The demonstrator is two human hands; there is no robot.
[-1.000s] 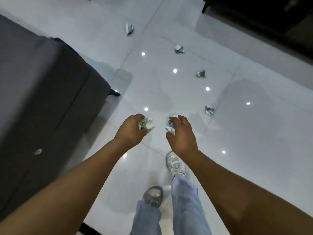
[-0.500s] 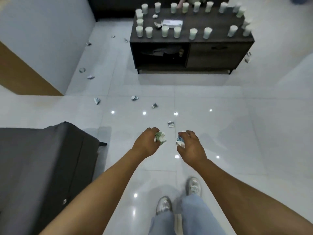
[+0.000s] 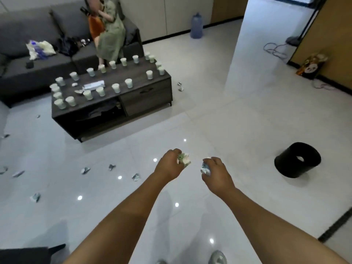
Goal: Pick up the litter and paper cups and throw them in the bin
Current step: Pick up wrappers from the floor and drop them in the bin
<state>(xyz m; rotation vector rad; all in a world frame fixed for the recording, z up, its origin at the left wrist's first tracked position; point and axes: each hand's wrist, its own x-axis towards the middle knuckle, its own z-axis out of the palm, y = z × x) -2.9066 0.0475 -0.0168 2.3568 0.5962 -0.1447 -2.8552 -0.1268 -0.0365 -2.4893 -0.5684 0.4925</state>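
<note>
Holding litter in both hands out front over pale glossy floor tiles (image 3: 219,115): left hand (image 3: 168,166) curled round crumpled green-white paper wad (image 3: 183,159), fingers closed on it; right hand (image 3: 217,172) pinching crumpled blue-white paper wad (image 3: 205,168) at fingertips. Hands near each other, not touching, wads facing inward between them. Black bin (image 3: 297,161) at 3 o'clock from hands, well apart, standing on floor, tilted look from wide lens, small pale scrap visible inside opening. Dark coffee table (image 3: 144,92) at 11 o'clock, far from hands, ringed along its edges with many upright pale green paper cups (image 3: 128,83); flat white box (image 3: 94,85) and couple of crumpled scraps near table middle. More litter scattered on floor at 9 o'clock: crumpled scrap (image 3: 136,177) closest to left forearm, then others (image 3: 85,170) strung out leftward toward frame edge, one (image 3: 35,197) lower left. Two small scraps (image 3: 180,86) by table's right end. Grey sofa (image 3: 38,60) behind table at 10 o'clock, seated person in green dress (image 3: 110,39) on it, plastic bag (image 3: 40,49) on cushion. Blue water jug (image 3: 196,25) against far wall at 12 o'clock. Coiled cable (image 3: 274,49) and patterned gift bag (image 3: 310,65) at 2 o'clock by wooden wall panel. Grey shoe tip (image 3: 218,258) at bottom edge.
</note>
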